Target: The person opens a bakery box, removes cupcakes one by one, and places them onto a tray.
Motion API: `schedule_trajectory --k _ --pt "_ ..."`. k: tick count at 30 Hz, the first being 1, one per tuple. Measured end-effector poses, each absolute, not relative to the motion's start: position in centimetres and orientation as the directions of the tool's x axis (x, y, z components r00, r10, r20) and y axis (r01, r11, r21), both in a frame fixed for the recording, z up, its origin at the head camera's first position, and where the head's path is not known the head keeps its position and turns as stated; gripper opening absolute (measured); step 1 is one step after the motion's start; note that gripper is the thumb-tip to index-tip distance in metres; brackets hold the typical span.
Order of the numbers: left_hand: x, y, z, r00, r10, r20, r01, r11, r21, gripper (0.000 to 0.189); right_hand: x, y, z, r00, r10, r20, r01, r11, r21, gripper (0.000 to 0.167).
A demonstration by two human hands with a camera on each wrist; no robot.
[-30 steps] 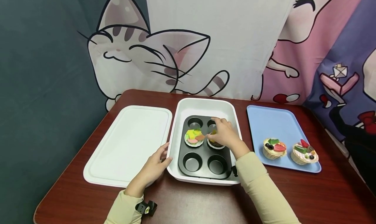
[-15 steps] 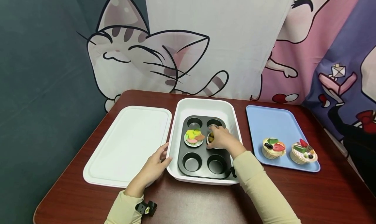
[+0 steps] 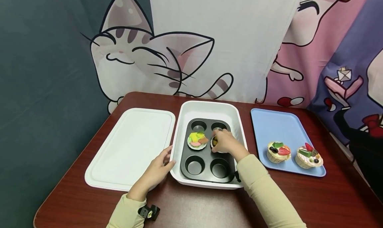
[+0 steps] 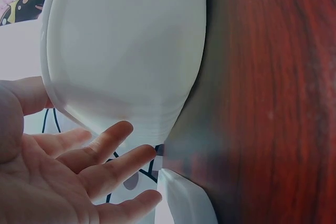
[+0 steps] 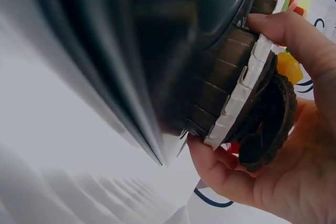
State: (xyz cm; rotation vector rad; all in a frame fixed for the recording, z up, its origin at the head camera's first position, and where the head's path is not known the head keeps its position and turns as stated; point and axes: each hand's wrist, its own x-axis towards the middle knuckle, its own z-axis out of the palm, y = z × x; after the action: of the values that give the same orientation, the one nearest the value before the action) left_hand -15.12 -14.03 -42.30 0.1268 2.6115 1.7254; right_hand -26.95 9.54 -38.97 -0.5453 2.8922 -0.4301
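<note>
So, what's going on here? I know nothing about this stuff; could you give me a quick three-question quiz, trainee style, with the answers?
1. How many fruit-topped tarts sit on the blue tray?
2. True or false: the left hand rests on the blue tray.
3. Which hand grips the dark-cased tart? A) left B) right C) both

Key:
1. Two.
2. False; it touches the white tub.
3. B, the right hand.
</note>
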Motion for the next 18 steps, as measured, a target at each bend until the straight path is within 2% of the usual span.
schedule_trajectory --k 12,18 --pt "-13.5 -13.0 -38.4 -0.998 0.055 0.011 0.032 0.405 0.914 0.048 -26.9 9.7 -38.7 -0.908 -0.418 -0.018 -0.386 0.855 -0.347 0.050" --pt "-14.4 -13.4 -39.9 -0.998 0.060 0.013 0.035 0.392 0.919 0.050 -26.9 9.9 -38.4 -0.911 -0.411 0.011 -0.389 0.852 -0.351 0.051"
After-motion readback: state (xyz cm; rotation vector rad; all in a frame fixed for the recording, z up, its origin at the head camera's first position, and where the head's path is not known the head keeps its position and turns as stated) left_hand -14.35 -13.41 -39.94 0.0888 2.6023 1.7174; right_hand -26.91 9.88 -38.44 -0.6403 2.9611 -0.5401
